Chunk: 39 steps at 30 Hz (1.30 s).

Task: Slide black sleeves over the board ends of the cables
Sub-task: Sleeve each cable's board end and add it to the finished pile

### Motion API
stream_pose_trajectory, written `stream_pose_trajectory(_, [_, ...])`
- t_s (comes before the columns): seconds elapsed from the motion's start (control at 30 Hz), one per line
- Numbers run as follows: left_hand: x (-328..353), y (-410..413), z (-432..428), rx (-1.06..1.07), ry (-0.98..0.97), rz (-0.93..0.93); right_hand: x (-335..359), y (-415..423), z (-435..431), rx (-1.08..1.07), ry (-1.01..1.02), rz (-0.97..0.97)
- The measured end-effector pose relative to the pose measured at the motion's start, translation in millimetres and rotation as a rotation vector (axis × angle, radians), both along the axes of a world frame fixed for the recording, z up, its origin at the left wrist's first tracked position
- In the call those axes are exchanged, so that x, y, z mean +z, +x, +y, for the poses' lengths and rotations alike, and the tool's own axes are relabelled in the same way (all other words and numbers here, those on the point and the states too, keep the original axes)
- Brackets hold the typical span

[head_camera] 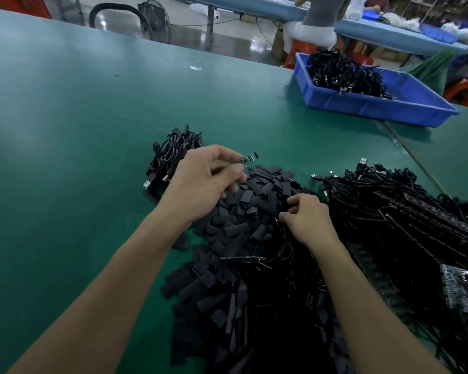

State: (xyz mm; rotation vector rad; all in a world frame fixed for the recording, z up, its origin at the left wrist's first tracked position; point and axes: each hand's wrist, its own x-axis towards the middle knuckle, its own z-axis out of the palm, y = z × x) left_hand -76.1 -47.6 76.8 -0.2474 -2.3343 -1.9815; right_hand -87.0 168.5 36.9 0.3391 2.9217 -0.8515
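Left hand fingers pinch a small board; right hand fingers pinch into the sleeves.

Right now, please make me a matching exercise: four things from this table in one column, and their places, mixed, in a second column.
Things:
1. small circuit board
2. blue bin
3. pile of black sleeves
4. bundle of coiled cables

Places:
A. far right part of the table, with black cables inside
B. between the fingertips of the left hand
C. on the table behind the left hand
D. spread on the table under both hands, where the right hand reaches down

Pairs: 1-B, 2-A, 3-D, 4-C
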Motion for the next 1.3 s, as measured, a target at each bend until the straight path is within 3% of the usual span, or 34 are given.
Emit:
stream_pose_trajectory(0.17, [-6, -3, -3, 0.076, 0.023, 0.015, -1, 3, 6, -0.030, -0.096, 0.070])
stream_pose_trajectory(0.37, [-8, -4, -4, 0.076, 0.037, -0.013, -9, 12, 6, 0.060, -0.068, 0.208])
stream_pose_trajectory(0.6, [-11, -3, -3, 0.081, -0.004, -0.031, -5, 16, 3, 0.066, -0.356, 0.334])
stream_pose_trajectory(0.77, [-14, -3, -1, 0.056, -0.056, -0.040, 9, 20, -2, 0.105, -0.408, 0.529])
stream_pose_trajectory(1.03, [-16, -3, 0, 0.048, -0.086, -0.044, 24, 25, -9, 0.257, -0.572, 0.407])
stream_pose_trajectory(1.3, [-14, -2, 1, 0.015, -0.091, -0.062, 27, 30, -9, 0.255, -0.644, 0.450])
